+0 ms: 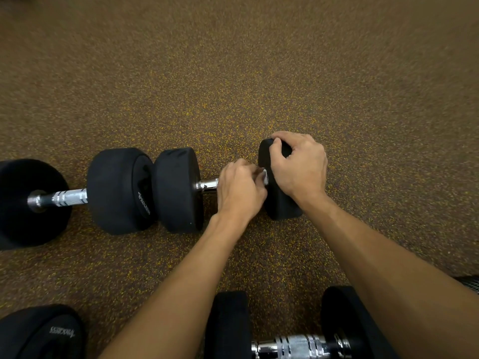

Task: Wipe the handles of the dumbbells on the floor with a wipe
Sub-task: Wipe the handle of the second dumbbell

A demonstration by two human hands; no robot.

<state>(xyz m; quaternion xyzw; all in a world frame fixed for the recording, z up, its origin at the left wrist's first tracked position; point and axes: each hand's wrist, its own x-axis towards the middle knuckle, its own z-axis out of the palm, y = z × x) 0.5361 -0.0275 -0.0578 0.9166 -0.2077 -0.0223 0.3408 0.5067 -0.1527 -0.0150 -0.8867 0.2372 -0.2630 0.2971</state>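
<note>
Near row, left: a black dumbbell head [39, 332] with printed lettering, cut off by the frame corner.
Near row, right: the near dumbbell [293, 345] lies under the right forearm with its knurled chrome bar bare and no hand on it.
Far row, left: the left dumbbell [67, 198] lies on the floor [233, 73], its bar exposed and its inner head just against the next dumbbell's.
Far row, middle: the middle dumbbell [178, 187] is the one in hand. Only a short stretch of its handle [207, 183] shows beside the left head.
Left hand [241, 187]: its grip is curled round the handle. The wipe [265, 176] shows as a white sliver at the fingertips, close against the right head [280, 203].
Right hand [298, 164]: its grip is clamped over the top of the right head, apparently steadying it.
Step in hand: probably wiping this handle at its right end.
Doing it well: keep the right head pinned so the bar cannot roll. Wrap the wipe fully round the chrome. Draw it along toward the left head while twisting, so the knurling and underside get covered. Work into the collar at each end.
Left to do: the other bars look unattended for now.
</note>
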